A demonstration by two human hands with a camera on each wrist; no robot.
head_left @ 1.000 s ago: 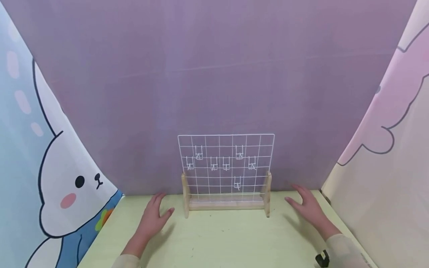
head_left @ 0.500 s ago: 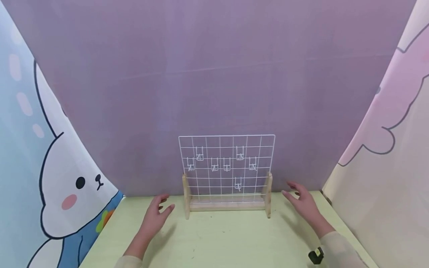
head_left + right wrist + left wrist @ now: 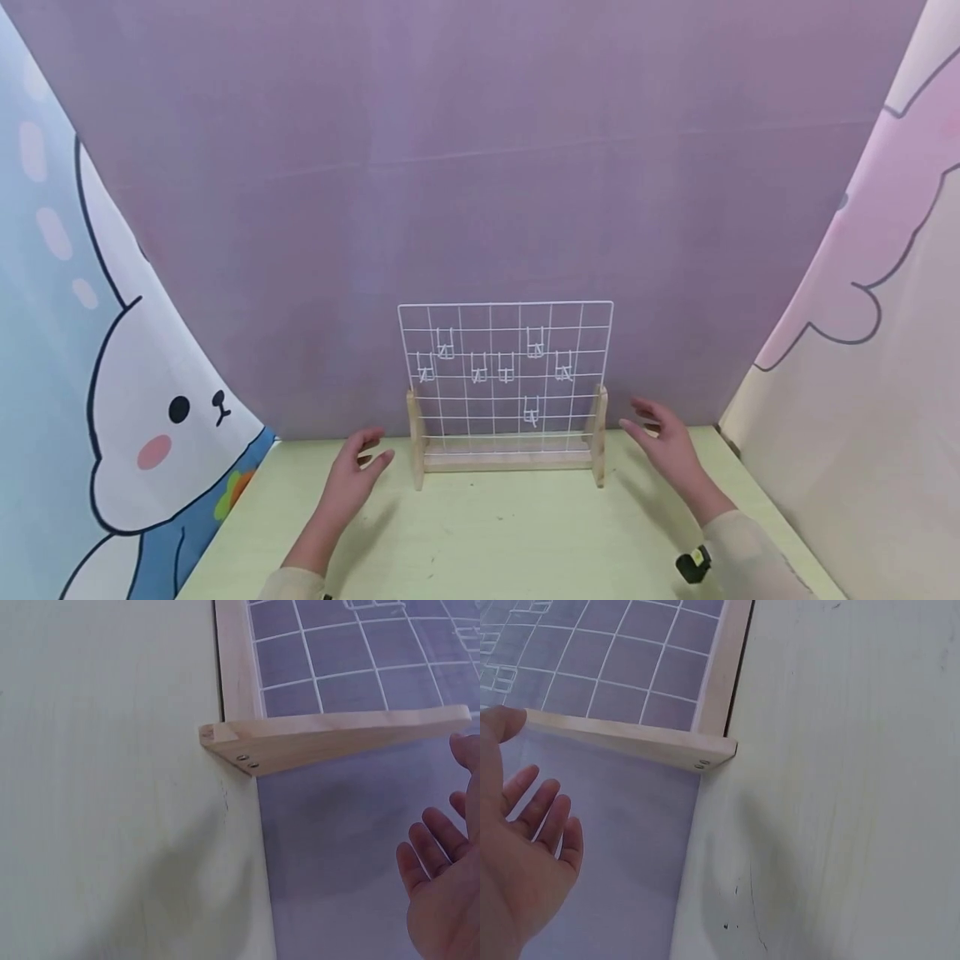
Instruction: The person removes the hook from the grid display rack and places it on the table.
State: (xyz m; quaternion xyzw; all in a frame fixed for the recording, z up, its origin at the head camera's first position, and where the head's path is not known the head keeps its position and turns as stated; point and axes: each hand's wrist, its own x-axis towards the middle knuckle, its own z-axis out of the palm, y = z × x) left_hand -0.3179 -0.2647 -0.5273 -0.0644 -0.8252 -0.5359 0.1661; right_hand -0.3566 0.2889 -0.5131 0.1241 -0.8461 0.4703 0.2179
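Observation:
A white wire grid rack (image 3: 506, 398) stands upright at the back of the table, held in a wooden base (image 3: 506, 461) with side posts. Several white wire hooks (image 3: 446, 345) hang on the grid at different heights. My left hand (image 3: 354, 471) hovers just left of the rack, fingers loosely bent, holding nothing. On the other side, my right hand (image 3: 667, 446) is raised beside the right wooden post (image 3: 600, 437), apart from it in the head view. In the wrist views the left palm (image 3: 525, 877) and right palm (image 3: 450, 907) face the rack's sides.
The pale yellow table (image 3: 480, 533) extends in front of the rack. A purple backdrop (image 3: 495, 167) rises behind it. Printed cloth panels with a rabbit (image 3: 165, 400) and a pink shape (image 3: 847, 283) flank the table. A black device (image 3: 693, 565) is at the right wrist.
Both hands have moved inward toward the rack, the right one more, leftward and slightly up. Their fingers are bent a little more than before. The rack has stayed in place.

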